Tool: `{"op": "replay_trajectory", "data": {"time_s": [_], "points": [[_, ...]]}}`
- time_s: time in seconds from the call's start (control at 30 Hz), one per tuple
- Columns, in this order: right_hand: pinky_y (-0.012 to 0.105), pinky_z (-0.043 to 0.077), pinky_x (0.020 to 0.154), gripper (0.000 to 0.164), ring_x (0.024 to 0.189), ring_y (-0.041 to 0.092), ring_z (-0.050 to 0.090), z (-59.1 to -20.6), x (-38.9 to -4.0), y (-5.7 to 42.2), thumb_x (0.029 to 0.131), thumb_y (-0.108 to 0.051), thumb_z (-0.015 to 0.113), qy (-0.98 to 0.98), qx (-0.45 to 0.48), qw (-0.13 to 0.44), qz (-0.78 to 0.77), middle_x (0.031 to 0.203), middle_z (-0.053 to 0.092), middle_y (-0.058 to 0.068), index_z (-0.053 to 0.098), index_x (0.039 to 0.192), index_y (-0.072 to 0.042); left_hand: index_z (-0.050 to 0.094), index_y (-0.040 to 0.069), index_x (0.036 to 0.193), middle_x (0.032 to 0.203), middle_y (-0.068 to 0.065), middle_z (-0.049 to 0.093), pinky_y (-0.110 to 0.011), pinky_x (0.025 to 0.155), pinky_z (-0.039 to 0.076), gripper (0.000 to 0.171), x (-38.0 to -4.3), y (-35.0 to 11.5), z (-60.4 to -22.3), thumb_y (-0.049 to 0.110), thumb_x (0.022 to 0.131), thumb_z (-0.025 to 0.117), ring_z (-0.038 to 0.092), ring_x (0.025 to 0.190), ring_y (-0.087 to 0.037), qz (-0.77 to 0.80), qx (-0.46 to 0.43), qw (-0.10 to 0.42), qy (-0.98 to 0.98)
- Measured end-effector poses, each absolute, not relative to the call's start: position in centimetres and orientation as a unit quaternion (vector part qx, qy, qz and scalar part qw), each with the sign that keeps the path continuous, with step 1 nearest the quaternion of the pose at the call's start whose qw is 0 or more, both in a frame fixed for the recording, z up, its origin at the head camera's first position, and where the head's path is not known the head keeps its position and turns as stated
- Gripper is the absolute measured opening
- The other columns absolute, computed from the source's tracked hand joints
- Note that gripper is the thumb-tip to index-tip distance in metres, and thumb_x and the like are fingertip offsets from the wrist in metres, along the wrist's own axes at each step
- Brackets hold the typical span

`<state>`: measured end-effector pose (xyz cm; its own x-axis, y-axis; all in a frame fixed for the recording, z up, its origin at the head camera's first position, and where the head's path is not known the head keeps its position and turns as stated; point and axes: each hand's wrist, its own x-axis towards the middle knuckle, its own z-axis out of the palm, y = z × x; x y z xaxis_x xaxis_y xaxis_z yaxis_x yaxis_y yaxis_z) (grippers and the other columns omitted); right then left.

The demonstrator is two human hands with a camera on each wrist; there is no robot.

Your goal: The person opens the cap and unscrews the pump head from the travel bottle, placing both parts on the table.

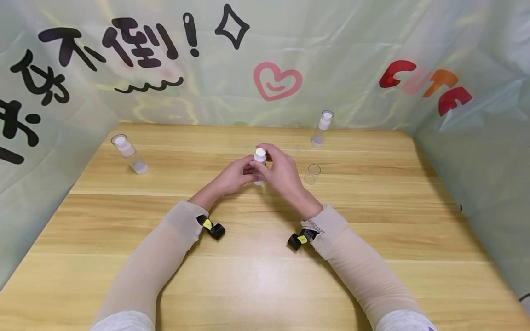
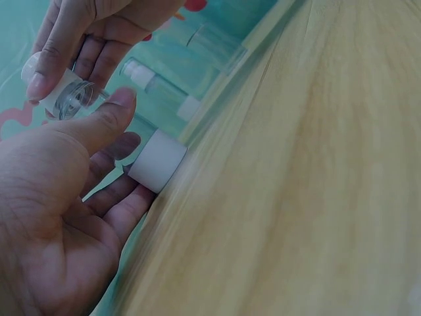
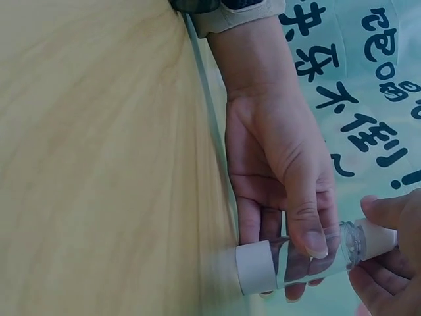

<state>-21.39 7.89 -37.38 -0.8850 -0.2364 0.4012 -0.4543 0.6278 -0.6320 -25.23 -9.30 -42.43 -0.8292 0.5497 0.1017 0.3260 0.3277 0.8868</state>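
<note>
I see the clear bottle (image 3: 335, 259) upright, apparently touching the tabletop (image 1: 265, 280), left hand (image 1: 236, 175) gripping its body, right hand (image 1: 284, 172) above, pinching its white top (image 1: 260, 154).

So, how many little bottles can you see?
3: the middle bottle, held by the left hand and right hand; the left bottle, farther back; the right bottle, farthest back. No others show.

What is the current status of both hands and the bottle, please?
Left hand grips bottle; right hand pinches its white top. Bottle upright. Clear cap off to the right, apparently not in the way.
</note>
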Motion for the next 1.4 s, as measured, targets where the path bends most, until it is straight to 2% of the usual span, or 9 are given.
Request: {"op": "replay_trajectory", "data": {"time_s": [0.17, 0.3, 0.5, 0.63, 0.97, 1.27, 1.4], "points": [[0.038, 0.055, 0.089, 0.047, 0.103, 0.024, 0.065, -37.3, -21.6, 8.2, 0.089, -0.019, 0.074, -0.886, 0.207, 0.126, 0.396, 0.120, 0.065, 0.011, 0.058, 0.131, -0.004, 0.055, 0.007, 0.129, 0.121, -0.009, 0.064, -0.029, 0.091, 0.053, 0.038, -25.2, -9.2, -42.5, 0.012, 0.094, 0.068, 0.062, 0.111, -0.021, 0.525, 0.270, 0.119, 0.799], [0.032, 0.054, 0.090, 0.048, 0.104, 0.024, 0.066, -37.1, -21.7, 8.6, 0.089, -0.016, 0.074, -0.883, 0.210, 0.109, 0.405, 0.121, 0.065, 0.013, 0.057, 0.132, -0.005, 0.055, 0.006, 0.125, 0.120, -0.009, 0.065, -0.030, 0.091, 0.054, 0.035, -25.2, -9.2, -42.5, 0.012, 0.093, 0.069, 0.063, 0.110, -0.021, 0.531, 0.266, 0.122, 0.795], [0.026, 0.053, 0.092, 0.039, 0.108, 0.024, 0.065, -36.9, -21.9, 9.0, 0.090, -0.008, 0.072, -0.863, 0.222, 0.083, 0.446, 0.119, 0.066, 0.014, 0.059, 0.126, -0.003, 0.054, 0.008, 0.131, 0.124, -0.008, 0.063, -0.030, 0.093, 0.053, 0.042, -25.1, -9.2, -42.4, 0.014, 0.093, 0.070, 0.061, 0.113, -0.020, 0.533, 0.261, 0.125, 0.795], [0.024, 0.052, 0.093, 0.039, 0.111, 0.023, 0.063, -36.9, -22.0, 9.2, 0.090, -0.010, 0.072, -0.857, 0.223, 0.065, 0.459, 0.122, 0.065, 0.013, 0.060, 0.127, -0.004, 0.053, 0.008, 0.133, 0.125, -0.007, 0.062, -0.031, 0.093, 0.053, 0.044, -25.1, -9.2, -42.4, 0.015, 0.093, 0.070, 0.061, 0.114, -0.020, 0.534, 0.260, 0.129, 0.794], [0.026, 0.053, 0.090, 0.042, 0.110, 0.026, 0.064, -36.8, -22.6, 9.6, 0.089, -0.003, 0.071, -0.839, 0.238, 0.032, 0.489, 0.126, 0.063, 0.017, 0.060, 0.130, -0.001, 0.053, 0.008, 0.134, 0.127, -0.009, 0.062, -0.031, 0.093, 0.053, 0.047, -25.2, -9.2, -42.5, 0.016, 0.092, 0.071, 0.061, 0.113, -0.021, 0.537, 0.261, 0.131, 0.791], [0.029, 0.051, 0.094, 0.036, 0.109, 0.024, 0.063, -36.7, -23.0, 10.2, 0.090, -0.001, 0.069, -0.817, 0.259, 0.008, 0.516, 0.118, 0.065, 0.014, 0.060, 0.125, 0.000, 0.055, 0.008, 0.131, 0.124, -0.009, 0.063, -0.032, 0.094, 0.052, 0.043, -25.2, -9.1, -42.4, 0.015, 0.092, 0.070, 0.061, 0.113, -0.022, 0.534, 0.257, 0.127, 0.796], [0.030, 0.052, 0.094, 0.040, 0.109, 0.024, 0.063, -36.5, -23.1, 10.4, 0.091, 0.000, 0.068, -0.813, 0.256, -0.009, 0.524, 0.121, 0.065, 0.014, 0.060, 0.130, -0.001, 0.053, 0.009, 0.135, 0.127, -0.009, 0.062, -0.032, 0.095, 0.051, 0.047, -25.1, -9.1, -42.3, 0.016, 0.092, 0.070, 0.060, 0.115, -0.022, 0.526, 0.255, 0.124, 0.802]]}}
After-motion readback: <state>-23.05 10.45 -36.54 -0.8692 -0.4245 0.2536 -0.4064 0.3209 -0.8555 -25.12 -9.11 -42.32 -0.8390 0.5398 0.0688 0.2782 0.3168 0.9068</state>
